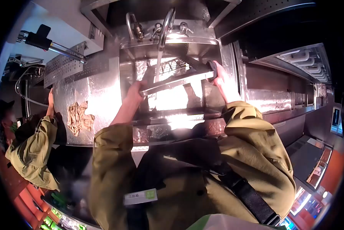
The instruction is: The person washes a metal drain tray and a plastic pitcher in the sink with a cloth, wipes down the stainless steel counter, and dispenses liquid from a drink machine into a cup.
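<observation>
The left grip (136, 91) and the right grip (220, 76) are both clamped on a shiny metal tray (178, 82), one at each end, with the tray held between them over the sink (195, 39); exactly what kind of tray it is cannot be told from here. Its bright near edge runs at a slant, the right end nearer the taps than the left. Just beyond the left grip, a thin stream of water (157, 68) appears to fall from the curved faucet (166, 27), and a dark wire grid (175, 66) shows between the two grips, whether part of the tray or lying below it being unclear. For a good rinse, the tray would best pass sideways under the stream so that water reaches each corner, with a slight tilt draining toward the basin rather than toward the sleeves. Wet metal is likely slippery, so fingers wrapped well around both ends and even support would help; staying low in the sink should limit splashing. Farther left of the left grip, a crumpled brown cloth or paper (80, 118) lies on the metal tabletop (99, 94), best spared from drips, and beyond it a co-worker's hand (51, 99) rests near the tabletop's far-left edge.
</observation>
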Demonstrator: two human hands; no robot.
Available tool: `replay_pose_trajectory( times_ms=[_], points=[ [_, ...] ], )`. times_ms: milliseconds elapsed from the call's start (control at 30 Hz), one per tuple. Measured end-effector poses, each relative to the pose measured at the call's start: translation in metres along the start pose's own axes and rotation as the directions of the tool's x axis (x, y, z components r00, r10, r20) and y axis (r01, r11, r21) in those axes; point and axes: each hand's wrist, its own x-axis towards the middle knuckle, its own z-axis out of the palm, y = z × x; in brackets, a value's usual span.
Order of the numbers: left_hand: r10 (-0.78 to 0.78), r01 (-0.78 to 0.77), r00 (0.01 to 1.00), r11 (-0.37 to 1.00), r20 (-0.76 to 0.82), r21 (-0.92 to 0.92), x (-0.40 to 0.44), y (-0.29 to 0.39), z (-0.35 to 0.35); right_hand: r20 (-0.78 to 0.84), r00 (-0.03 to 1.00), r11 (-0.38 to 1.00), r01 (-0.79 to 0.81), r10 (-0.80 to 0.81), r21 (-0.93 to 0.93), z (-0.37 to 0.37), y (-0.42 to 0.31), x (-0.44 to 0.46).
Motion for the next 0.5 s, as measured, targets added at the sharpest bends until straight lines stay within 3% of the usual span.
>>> replay_pose_trajectory(
  times_ms=[100, 133, 167, 267, 300, 367, 400, 433, 467, 500],
  points=[
    [-0.024, 0.023, 0.994, 1.000, -0.102, -0.017, -0.028, 0.000, 0.020, -0.127, 0.897, 0.884, 0.376, -0.422, -0.278, 0.035, 0.000, -0.047],
    [-0.097, 0.097, 0.995, 0.993, -0.005, -0.064, -0.021, 0.001, 0.015, -0.181, 0.842, 0.842, 0.441, -0.508, -0.311, 0.047, 0.005, -0.059],
    [-0.064, 0.065, 0.997, 0.998, 0.049, -0.025, -0.020, -0.001, 0.016, -0.381, 0.807, 0.890, 0.439, -0.452, -0.127, 0.061, 0.006, -0.064],
    [0.028, -0.044, 0.979, 0.996, 0.203, 0.078, -0.019, -0.018, 0.023, -0.308, 0.733, 0.783, 0.617, -0.606, -0.072, 0.085, 0.016, -0.055],
    [-0.030, 0.044, 0.976, 0.997, 0.214, -0.061, -0.009, -0.027, 0.022, -0.331, 0.712, 0.772, 0.629, -0.620, -0.092, 0.093, 0.016, -0.056],
    [-0.150, 0.139, 0.987, 0.976, -0.053, -0.165, -0.021, -0.027, 0.057, -0.278, 0.759, 0.804, 0.585, -0.589, -0.106, 0.114, 0.031, -0.052],
    [-0.219, 0.177, 0.959, 0.958, -0.179, -0.226, -0.030, -0.025, 0.078, -0.254, 0.734, 0.777, 0.597, -0.630, -0.202, 0.126, 0.046, -0.054],
    [-0.291, 0.204, 0.910, 0.934, -0.296, -0.292, -0.035, -0.023, 0.086, -0.215, 0.778, 0.806, 0.580, -0.591, -0.118, 0.140, 0.054, -0.071],
    [-0.292, 0.221, 0.924, 0.934, -0.245, -0.280, -0.041, -0.017, 0.082, -0.140, 0.809, 0.821, 0.568, -0.570, -0.058, 0.145, 0.065, -0.075],
    [-0.114, 0.137, 0.973, 0.984, -0.199, 0.109, -0.048, -0.013, 0.076, -0.063, 0.834, 0.836, 0.549, -0.548, 0.000, 0.148, 0.077, -0.079]
  ],
)
